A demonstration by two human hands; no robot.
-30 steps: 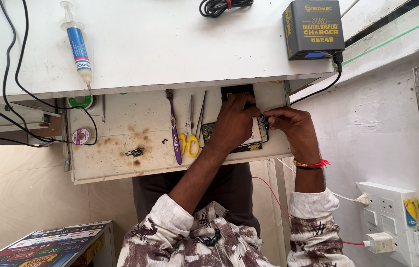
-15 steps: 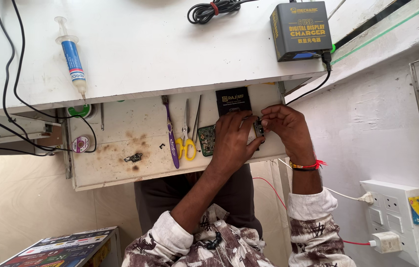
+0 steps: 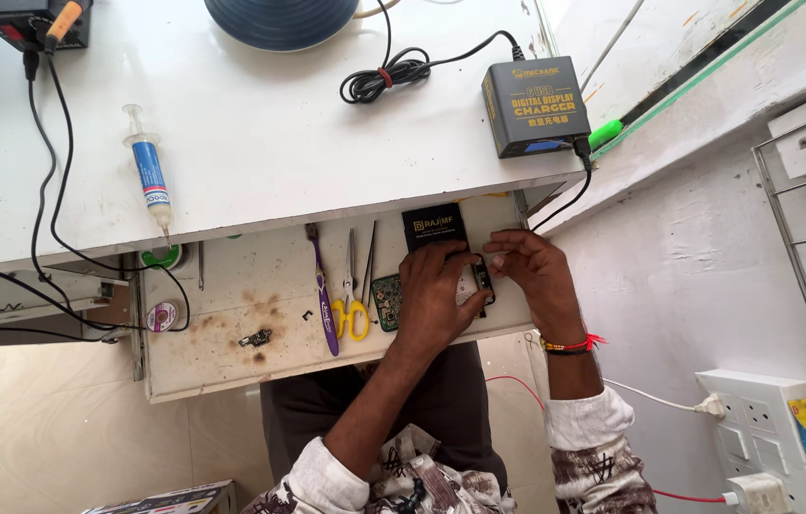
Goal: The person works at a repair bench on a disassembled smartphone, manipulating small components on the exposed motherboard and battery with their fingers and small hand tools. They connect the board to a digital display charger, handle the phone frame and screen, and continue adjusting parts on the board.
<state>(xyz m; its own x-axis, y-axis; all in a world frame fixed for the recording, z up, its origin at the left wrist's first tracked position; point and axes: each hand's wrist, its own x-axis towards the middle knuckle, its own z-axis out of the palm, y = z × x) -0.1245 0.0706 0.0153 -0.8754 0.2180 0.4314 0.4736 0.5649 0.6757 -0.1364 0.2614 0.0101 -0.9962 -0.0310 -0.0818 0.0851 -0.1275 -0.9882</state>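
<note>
Both my hands meet over a small dark phone-like device (image 3: 482,282) lying on a pulled-out wooden tray (image 3: 222,352) under the white desk. My left hand (image 3: 433,295) presses down on it from the left, fingers curled over it. My right hand (image 3: 533,271) pinches its right edge with fingertips. A black flat box (image 3: 433,228) lies just beyond the device, and a small green circuit board (image 3: 386,302) lies beside my left hand. Most of the device is hidden under my fingers.
On the tray lie a purple toothbrush (image 3: 324,305), yellow-handled scissors (image 3: 355,309), tweezers and a solder spool (image 3: 162,315). The white desk (image 3: 260,143) above holds a syringe (image 3: 150,181), a dark charger box (image 3: 534,103), coiled cable and a blue round object. A wall socket strip (image 3: 769,428) sits at right.
The view has shifted so more of the desk top shows. My hands stay on the device, and my left hand has slid slightly, uncovering the black box beyond it.
</note>
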